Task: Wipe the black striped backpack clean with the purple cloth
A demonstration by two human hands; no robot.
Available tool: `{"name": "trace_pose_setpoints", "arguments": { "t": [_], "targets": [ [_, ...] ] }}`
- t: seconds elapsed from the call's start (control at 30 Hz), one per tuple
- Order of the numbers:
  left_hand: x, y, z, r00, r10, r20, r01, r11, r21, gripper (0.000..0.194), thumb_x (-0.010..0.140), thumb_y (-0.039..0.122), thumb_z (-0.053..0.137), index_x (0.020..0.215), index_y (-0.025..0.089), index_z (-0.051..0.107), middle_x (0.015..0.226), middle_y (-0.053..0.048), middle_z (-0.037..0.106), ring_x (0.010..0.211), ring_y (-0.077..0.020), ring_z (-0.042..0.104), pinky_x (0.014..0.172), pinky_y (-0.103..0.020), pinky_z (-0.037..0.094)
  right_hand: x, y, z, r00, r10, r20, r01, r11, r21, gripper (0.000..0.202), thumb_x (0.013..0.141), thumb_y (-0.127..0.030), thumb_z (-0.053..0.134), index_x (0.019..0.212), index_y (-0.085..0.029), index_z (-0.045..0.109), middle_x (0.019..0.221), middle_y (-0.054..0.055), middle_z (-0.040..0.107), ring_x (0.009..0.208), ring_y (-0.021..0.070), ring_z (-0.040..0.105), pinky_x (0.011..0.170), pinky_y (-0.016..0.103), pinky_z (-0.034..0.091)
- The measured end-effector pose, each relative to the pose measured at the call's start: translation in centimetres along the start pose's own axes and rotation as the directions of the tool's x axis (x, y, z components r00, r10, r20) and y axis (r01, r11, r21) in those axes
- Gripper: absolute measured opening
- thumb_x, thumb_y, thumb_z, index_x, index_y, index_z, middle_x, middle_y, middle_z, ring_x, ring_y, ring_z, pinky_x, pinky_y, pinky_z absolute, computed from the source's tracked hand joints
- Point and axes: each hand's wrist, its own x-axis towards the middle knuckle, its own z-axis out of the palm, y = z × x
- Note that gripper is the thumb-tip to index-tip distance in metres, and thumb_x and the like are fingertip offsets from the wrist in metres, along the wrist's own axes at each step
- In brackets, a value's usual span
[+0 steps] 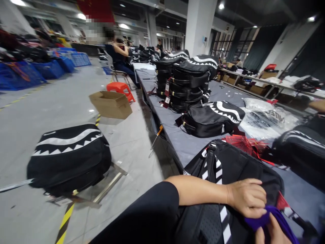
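Purple fabric (256, 222) at an upturned black backpack (238, 157), near right

Far left: blue bins (49, 69) on grey floor (63, 105), piled with dark goods. Near left: a toothed-print backpack (68, 159) rests on a low frame (110, 187); yellow-and-black tape (65, 222) runs beneath. Beyond it, an open cardboard box (111, 105) sits beside an orange-red stool (121, 88). Farther still, a person (118, 56) in a dark sleeveless top is seated by the long table (169, 118).

Centre: an orange-handled tool (159, 130) hangs at the table's left edge. On the table, a tall stack of black backpacks (189, 84); nearer, a single backpack (213, 118) lies with white teeth showing.

Near right: the upturned black backpack lies strap side up on the table, striped straps (224, 218) visible. Left hand (250, 198) extends across it, fingers curled closed on the purple fabric. Right hand (273, 230), cut by the lower edge, has thumb and one finger slightly parted against the same fabric; cannot tell whether it grips. Behind: red tags (237, 144) and clear plastic bags (265, 113). Far right edge: another dark backpack (299, 149), partly cut off.
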Motion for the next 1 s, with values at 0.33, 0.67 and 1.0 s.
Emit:
{"name": "trace_pose_setpoints", "arguments": {
  "t": [0.33, 0.67, 1.0],
  "targets": [
    [-0.8, 1.6, -0.2, 0.922, -0.06, -0.382, 0.005, 0.99, -0.142, 0.017, 0.085, 0.019, 0.053, 0.07, 0.015, 0.058, 0.076, -0.001, 0.065, 0.09, -0.0151, 0.06, 0.109, -0.043, 0.036, -1.0, -8.0, -4.6, 0.965, 0.226, 0.13, -0.217, 0.973, -0.082, 0.055, 0.095, -0.025, 0.042, 0.146, -0.008, 0.03, 0.114, 0.021, 0.059, 0.105, 0.0301, 0.054, 0.086, 0.047, 0.05],
    [-1.2, 1.6, 0.1, 0.95, -0.104, -0.293, 0.068, 0.989, -0.129, 0.02, 0.085, 0.023, 0.051, 0.067, 0.018, 0.057, 0.076, 0.001, 0.065, 0.091, -0.0165, 0.062, 0.108, -0.046, 0.037, -1.4, -8.7, -5.2, 0.923, 0.305, 0.233, -0.295, 0.952, -0.078, 0.055, 0.098, -0.029, 0.037, 0.148, -0.013, 0.023, 0.131, 0.023, 0.052, 0.115, 0.0323, 0.049, 0.085, 0.048, 0.046],
    [-1.3, 1.5, -0.1, 0.949, -0.097, -0.299, 0.051, 0.986, -0.158, 0.02, 0.084, 0.023, 0.051, 0.065, 0.019, 0.054, 0.074, 0.003, 0.064, 0.09, -0.0156, 0.062, 0.109, -0.046, 0.037, -1.6, -9.3, -5.8, 0.896, 0.335, 0.292, -0.329, 0.942, -0.073, 0.061, 0.098, -0.028, 0.036, 0.152, -0.013, 0.01, 0.122, 0.02, 0.059, 0.113, 0.0332, 0.049, 0.089, 0.052, 0.038]
  ]
}}
